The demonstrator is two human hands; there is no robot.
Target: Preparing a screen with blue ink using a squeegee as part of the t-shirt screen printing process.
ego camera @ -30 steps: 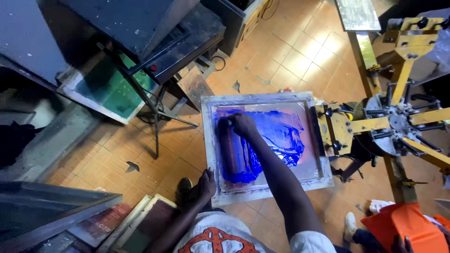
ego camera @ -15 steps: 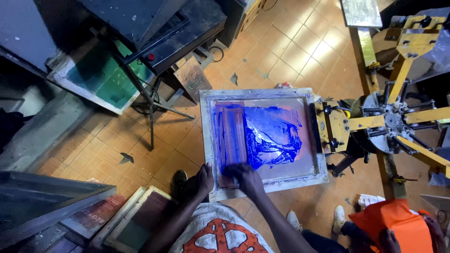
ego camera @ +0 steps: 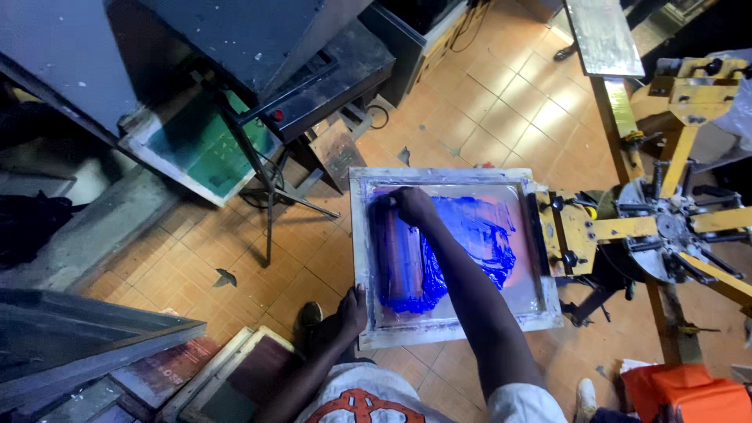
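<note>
The right hand covers most of the squeegee, so its shape cannot be told. Blue ink hides the design on the screen. The orange thing and the press run off the frame's edge.

Printing screen: rectangular, pale whitish frame, mesh smeared with bright blue ink over a pinkish ground. Clamped at its right edge to the yellow press arm.

Second screen: leaning at upper left beside a black stand, pale frame, green mesh.

More framed screens: stacked flat on the floor at lower left, light wooden frames, dark brownish and grey mesh.

No packages, labels or signs can be made out.
</note>
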